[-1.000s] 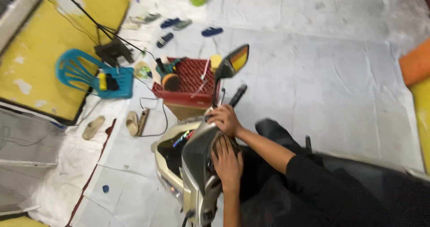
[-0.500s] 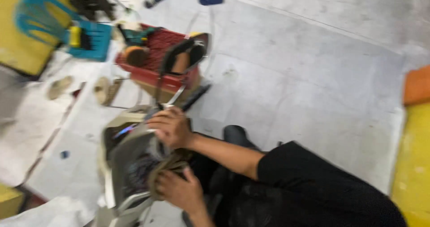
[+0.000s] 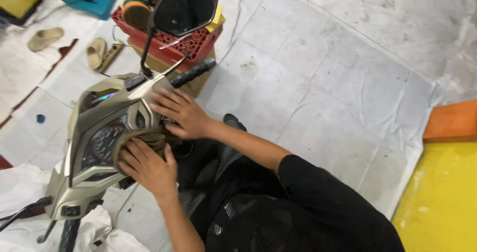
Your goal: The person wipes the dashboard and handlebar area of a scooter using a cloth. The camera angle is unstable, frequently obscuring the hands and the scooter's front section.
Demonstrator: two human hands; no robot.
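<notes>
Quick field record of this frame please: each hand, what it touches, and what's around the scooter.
left hand: pressing a tan cloth onto the scooter dash
right hand: flat on the dash cover, fingers spread, holding nothing
mirror: upright on its stem above the handlebar grip
behind scooter: red crate on a brown box
floor left: two tan sandals
floor: white sheeting

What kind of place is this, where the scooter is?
Probably a small scooter repair or cleaning workshop. The scooter stands on a sheet-covered floor, beside a red crate holding tools, and a hand presses a cloth to its dashboard.
</notes>
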